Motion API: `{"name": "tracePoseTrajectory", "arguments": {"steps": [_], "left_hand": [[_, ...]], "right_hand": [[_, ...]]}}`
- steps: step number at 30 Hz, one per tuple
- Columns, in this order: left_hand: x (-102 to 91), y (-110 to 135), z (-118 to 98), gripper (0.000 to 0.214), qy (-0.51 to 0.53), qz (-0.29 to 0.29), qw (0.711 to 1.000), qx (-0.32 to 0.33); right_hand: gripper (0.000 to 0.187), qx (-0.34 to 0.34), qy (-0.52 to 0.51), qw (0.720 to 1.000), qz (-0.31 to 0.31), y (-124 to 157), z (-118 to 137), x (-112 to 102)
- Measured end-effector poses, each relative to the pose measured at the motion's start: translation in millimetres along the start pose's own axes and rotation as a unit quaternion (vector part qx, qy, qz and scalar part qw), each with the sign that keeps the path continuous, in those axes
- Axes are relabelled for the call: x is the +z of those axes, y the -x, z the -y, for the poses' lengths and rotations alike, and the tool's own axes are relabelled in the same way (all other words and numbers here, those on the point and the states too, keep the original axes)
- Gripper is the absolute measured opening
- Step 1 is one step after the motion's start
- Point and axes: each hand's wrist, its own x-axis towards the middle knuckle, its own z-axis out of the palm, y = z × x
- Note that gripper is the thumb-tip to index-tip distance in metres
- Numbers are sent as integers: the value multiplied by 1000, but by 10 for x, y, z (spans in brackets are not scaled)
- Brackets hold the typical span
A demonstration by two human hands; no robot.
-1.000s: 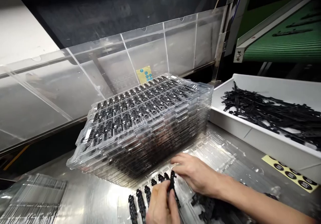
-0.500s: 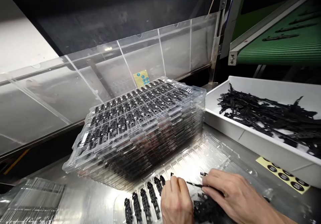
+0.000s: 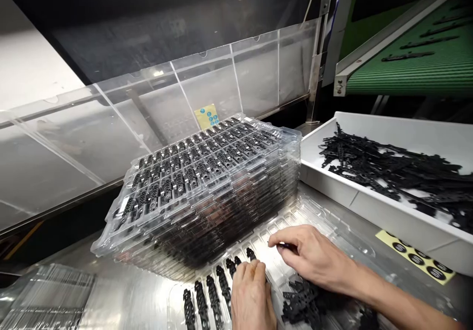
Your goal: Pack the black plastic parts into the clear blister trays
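My left hand [image 3: 251, 295] lies knuckles up on a clear plastic tray [image 3: 314, 221] at the bottom centre, its fingertips pressing on a small black part [image 3: 252, 254] seated in a tray pocket. To its right, my right hand [image 3: 314, 258] pinches a thin black part [image 3: 284, 246] just above the tray's empty pockets. Several black parts [image 3: 209, 293] fill the pockets left of my hands. A loose heap of black parts [image 3: 303, 303] lies under my right wrist.
A tall stack of filled clear trays [image 3: 207, 187] stands just behind my hands. A white bin [image 3: 384, 207] of tangled black strips sits at the right, with a yellow label sheet [image 3: 416, 257] in front. Empty clear trays [image 3: 48, 298] lie bottom left. A clear acrylic guard [image 3: 129, 113] and a green conveyor [image 3: 414, 64] stand behind.
My right hand rose from the loose heap and moved forward and left over the tray with a thin part. My left hand shifted slightly, and one more pocket holds a black part.
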Motion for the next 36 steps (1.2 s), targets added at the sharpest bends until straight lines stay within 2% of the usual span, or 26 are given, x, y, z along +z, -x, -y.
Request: {"name": "tracePoseTrajectory", "arguments": {"steps": [2, 4, 6, 8, 11, 13, 15, 17, 22, 25, 27, 29, 33, 36], "left_hand": [[-50, 11, 84, 32, -26, -35, 999, 7], [-105, 31, 169, 29, -72, -56, 996, -12], [-136, 58, 238, 25, -109, -51, 992, -38], [-123, 85, 279, 23, -122, -45, 991, -44], [-39, 112, 315, 24, -121, -63, 990, -30], [19, 124, 340, 27, -109, -77, 991, -15], [51, 133, 364, 29, -94, -87, 992, 3], [50, 134, 368, 33, -77, -87, 993, 20], [-2, 62, 280, 39, -58, -49, 997, 15], [-42, -10, 247, 52, -82, -17, 997, -4], [-72, -38, 248, 61, -102, 6, 995, -15], [-84, -36, 232, 58, -118, 6, 993, -2], [17, 28, 13, 28, -103, -29, 993, 44], [141, 71, -258, 28, -29, 22, 999, 29]], "right_hand": [[24, 55, -94, 992, 67, -32, 10, -41], [23, 113, -169, 966, 159, -80, -19, -41], [19, 148, -172, 949, 220, -153, -85, 10], [16, 156, -122, 952, 232, -246, -163, 108], [11, 145, -42, 965, 216, -358, -237, 280], [1, 127, 23, 977, 171, -371, -239, 369], [20, 103, 83, 984, 118, -332, -220, 424], [32, 74, 123, 986, 90, -267, -205, 456], [25, 5, 178, 978, 109, -186, -238, 483], [22, -17, 202, 973, 114, -173, -252, 381], [25, -29, 209, 972, 104, -120, -259, 230], [27, -31, 205, 974, 86, -9, -285, 44], [17, 49, 209, 974, 68, 339, -416, -200], [4, 106, 196, 973, 67, 574, -516, -192]]}}
